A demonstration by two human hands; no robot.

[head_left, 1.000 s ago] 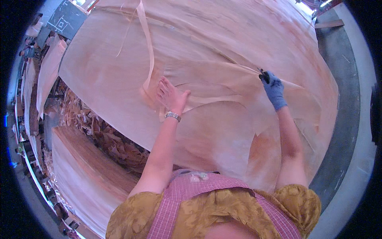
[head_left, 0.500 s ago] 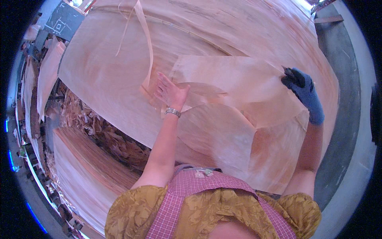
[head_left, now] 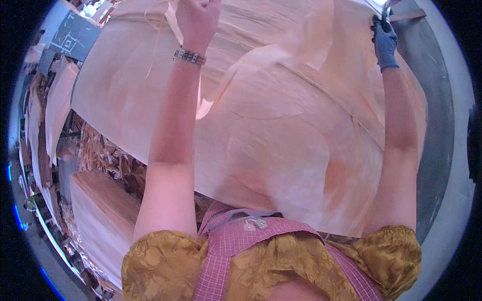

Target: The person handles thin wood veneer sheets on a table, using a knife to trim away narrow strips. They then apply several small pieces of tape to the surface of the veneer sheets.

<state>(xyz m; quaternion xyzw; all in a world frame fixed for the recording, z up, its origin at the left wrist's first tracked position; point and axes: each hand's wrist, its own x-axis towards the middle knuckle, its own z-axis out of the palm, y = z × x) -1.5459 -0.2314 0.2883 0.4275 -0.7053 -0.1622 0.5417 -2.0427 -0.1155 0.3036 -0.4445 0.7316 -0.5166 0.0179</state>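
Observation:
Large, thin, pale pinkish wood veneer sheets (head_left: 281, 165) lie layered before me. One loose veneer sheet (head_left: 301, 45) is raised and rippled between my arms at the far side. My bare left hand (head_left: 198, 22), with a beaded bracelet (head_left: 189, 56) at its wrist, reaches to the far edge of the view. Its fingers are curled and partly cut off, so what they hold is hidden. My right hand (head_left: 384, 42), in a blue-grey glove with dark fingers, is closed on the loose sheet's edge at the far right. A narrow veneer strip (head_left: 203, 108) hangs beside my left forearm.
Veneer scraps (head_left: 113, 158) are heaped below the sheets' left edge. Near them stands a stack of veneer (head_left: 108, 193). A grey board with white markings (head_left: 73, 36) is at the far left. A grey surface (head_left: 436, 125) runs along the right, with a wooden bar (head_left: 409, 15) beyond.
Both hands have moved away from me to the far side. My left hand has gone from spread fingers to curled ones. The loose sheet has been drawn away and now ripples.

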